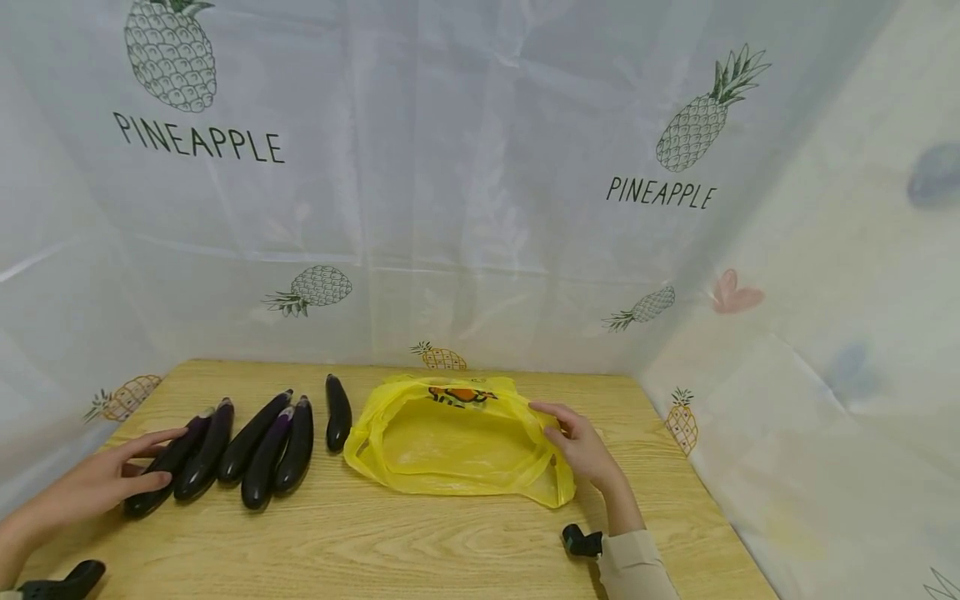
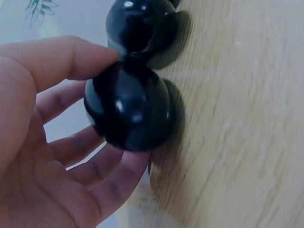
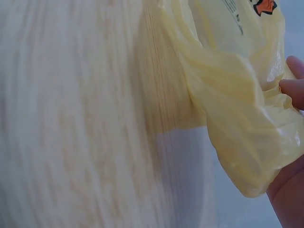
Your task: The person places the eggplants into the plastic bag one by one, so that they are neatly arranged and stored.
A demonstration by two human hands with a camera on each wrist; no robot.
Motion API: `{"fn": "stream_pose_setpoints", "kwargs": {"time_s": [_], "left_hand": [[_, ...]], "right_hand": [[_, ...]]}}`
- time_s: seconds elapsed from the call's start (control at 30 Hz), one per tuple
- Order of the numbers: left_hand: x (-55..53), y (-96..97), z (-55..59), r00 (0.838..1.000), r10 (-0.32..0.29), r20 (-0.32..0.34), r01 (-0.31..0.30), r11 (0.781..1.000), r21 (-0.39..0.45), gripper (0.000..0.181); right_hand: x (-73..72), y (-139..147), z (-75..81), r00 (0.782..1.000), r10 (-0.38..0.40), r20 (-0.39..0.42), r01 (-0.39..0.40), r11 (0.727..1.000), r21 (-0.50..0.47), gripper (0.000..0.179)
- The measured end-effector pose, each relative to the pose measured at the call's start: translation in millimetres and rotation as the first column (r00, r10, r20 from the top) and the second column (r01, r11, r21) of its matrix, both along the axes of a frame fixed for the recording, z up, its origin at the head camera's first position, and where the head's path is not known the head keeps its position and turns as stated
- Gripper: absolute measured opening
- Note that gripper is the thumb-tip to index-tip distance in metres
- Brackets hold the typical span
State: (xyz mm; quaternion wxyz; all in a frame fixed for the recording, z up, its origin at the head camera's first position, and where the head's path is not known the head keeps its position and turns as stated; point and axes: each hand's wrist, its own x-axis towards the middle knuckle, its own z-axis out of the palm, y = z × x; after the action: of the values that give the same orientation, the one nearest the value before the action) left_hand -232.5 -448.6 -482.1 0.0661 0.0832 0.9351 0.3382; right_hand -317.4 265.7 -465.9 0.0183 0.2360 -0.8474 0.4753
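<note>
At the left of the table, my left hand (image 1: pixel 105 477) reaches round the leftmost eggplant (image 1: pixel 171 467), thumb on the near side and fingers beyond it. In the left wrist view the dark, glossy eggplant (image 2: pixel 128 107) lies between thumb and curled fingers, its rounded end toward the camera. A yellow plastic bag (image 1: pixel 450 479) lies at the middle with its mouth spread wide. My right hand (image 1: pixel 588 450) holds the bag's right rim between thumb and fingers. The right wrist view shows the crumpled bag (image 3: pixel 237 104) against the fingers, with part of the hand out of frame.
Several more eggplants lie beside the held one, including a neighbouring eggplant (image 1: pixel 206 454) and a separate eggplant (image 1: pixel 339 412) close to the bag's left side. The wooden table (image 1: pixel 420 550) meets a pineapple-printed sheet (image 1: pixel 465 208) at the back and pale sheeting at both sides.
</note>
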Motion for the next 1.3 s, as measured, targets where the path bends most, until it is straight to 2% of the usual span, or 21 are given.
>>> {"fn": "stream_pose_setpoints", "kwargs": {"time_s": [0.2, 0.4, 0.6, 0.73, 0.97, 1.3], "left_hand": [[1.7, -0.5, 5.0, 0.999, 0.014, -0.030, -0.015, 0.999, -0.037, 0.077], [4.6, -1.0, 12.1, 0.995, 0.075, -0.073, -0.081, 0.993, -0.091, 0.082], [7.3, 12.3, 30.0, 0.989, 0.079, -0.128, -0.097, 0.986, -0.139, 0.083], [10.2, 28.8, 39.2, 0.983, 0.044, -0.176, -0.067, 0.990, -0.126, 0.080], [12.0, 66.6, 49.9, 0.957, -0.042, -0.286, 0.021, 0.997, -0.076, 0.072], [11.5, 114.7, 62.1, 0.934, -0.103, -0.342, 0.084, 0.994, -0.068, 0.067]], "right_hand": [[0.5, 0.0, -0.7, 1.000, 0.000, -0.002, 0.000, 1.000, -0.005, 0.047], [0.0, -3.0, -2.2, 1.000, 0.012, -0.029, -0.012, 1.000, -0.007, 0.047], [-0.6, -6.3, -4.1, 0.999, -0.002, -0.047, 0.002, 1.000, 0.001, 0.048], [-0.6, -7.7, -2.9, 0.998, -0.020, -0.057, 0.021, 1.000, 0.017, 0.049], [0.9, -10.5, 0.8, 0.996, -0.077, -0.050, 0.078, 0.997, 0.014, 0.049], [1.3, -10.3, 3.9, 0.994, -0.088, -0.066, 0.089, 0.996, 0.013, 0.049]]}}
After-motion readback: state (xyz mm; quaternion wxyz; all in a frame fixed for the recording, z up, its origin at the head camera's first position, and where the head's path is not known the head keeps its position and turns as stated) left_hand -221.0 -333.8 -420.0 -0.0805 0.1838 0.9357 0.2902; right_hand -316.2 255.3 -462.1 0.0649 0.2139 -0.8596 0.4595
